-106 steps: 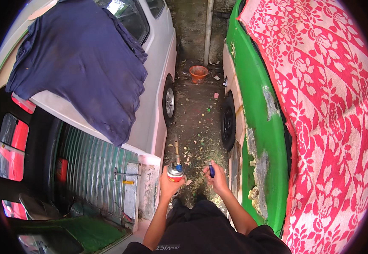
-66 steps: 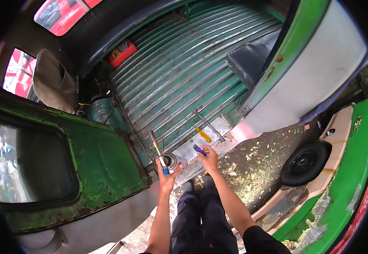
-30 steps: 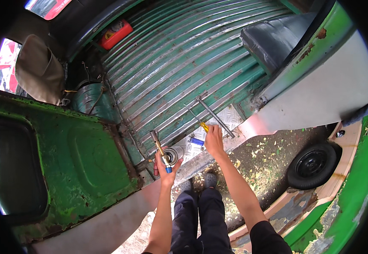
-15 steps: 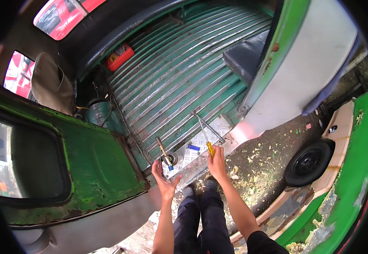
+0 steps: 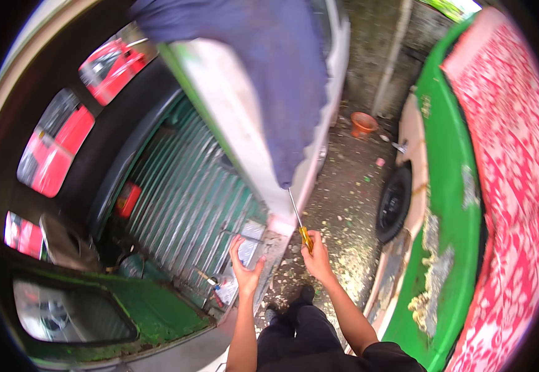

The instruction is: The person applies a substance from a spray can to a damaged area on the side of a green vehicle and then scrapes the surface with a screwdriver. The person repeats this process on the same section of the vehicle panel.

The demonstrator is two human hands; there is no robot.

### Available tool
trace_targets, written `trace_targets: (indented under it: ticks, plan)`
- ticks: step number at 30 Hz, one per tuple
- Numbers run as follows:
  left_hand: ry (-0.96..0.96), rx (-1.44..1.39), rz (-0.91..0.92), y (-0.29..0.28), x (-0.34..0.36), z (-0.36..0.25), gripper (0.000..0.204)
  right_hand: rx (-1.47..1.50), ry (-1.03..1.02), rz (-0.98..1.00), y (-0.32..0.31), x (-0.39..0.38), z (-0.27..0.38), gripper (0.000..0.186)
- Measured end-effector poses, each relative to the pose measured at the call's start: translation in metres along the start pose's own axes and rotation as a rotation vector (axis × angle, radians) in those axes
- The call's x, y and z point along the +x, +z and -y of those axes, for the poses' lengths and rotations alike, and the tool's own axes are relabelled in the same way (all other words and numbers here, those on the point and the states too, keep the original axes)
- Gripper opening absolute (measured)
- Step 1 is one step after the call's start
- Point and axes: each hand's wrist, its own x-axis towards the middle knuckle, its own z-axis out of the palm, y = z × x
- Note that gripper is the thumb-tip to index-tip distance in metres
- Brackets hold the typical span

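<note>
My right hand [image 5: 318, 259] is closed round the yellow handle of a screwdriver [image 5: 307, 239], its thin shaft pointing up and away. The tip lies in line with the lower end of a dark blue cloth [image 5: 285, 105] on the vehicle's pale panel; whether they touch I cannot tell. My left hand [image 5: 246, 271] holds nothing, its thumb and fingers spread in a curve above the patterned metal plate [image 5: 252, 234] at the door sill. Beside it, on the floor edge, lies a torch head with a brass-coloured tube [image 5: 206, 278]. A thin metal bar also lies there, partly hidden.
The ribbed green vehicle floor [image 5: 176, 180] stretches ahead, with a red container [image 5: 128, 199] at its left. A rusty green door [image 5: 170, 310] stands at lower left. To the right are a wheel [image 5: 395, 203], a green body panel [image 5: 446, 186] and an orange pot [image 5: 363, 124].
My view has swung to the right, bringing the blue cloth, the pot and a red-and-white patterned cover into sight. The screwdriver stays in my right hand; the left stays open, now farther from the torch.
</note>
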Motion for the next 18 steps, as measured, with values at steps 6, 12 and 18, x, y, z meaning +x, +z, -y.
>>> trace_targets:
  ticks: [6,12,18]
  plan:
    - [0.016,-0.198,0.427,0.136,0.015,-0.045,0.06,0.004,0.106,-0.307,-0.121,-0.009,-0.007,0.04]
    - [0.01,-0.295,0.817,0.254,-0.006,-0.082,0.043,0.141,0.218,-0.591,-0.216,-0.033,-0.043,0.038]
    - [-0.094,-0.41,1.091,0.334,-0.029,-0.096,0.033,0.484,0.18,-0.737,-0.279,-0.054,-0.059,0.033]
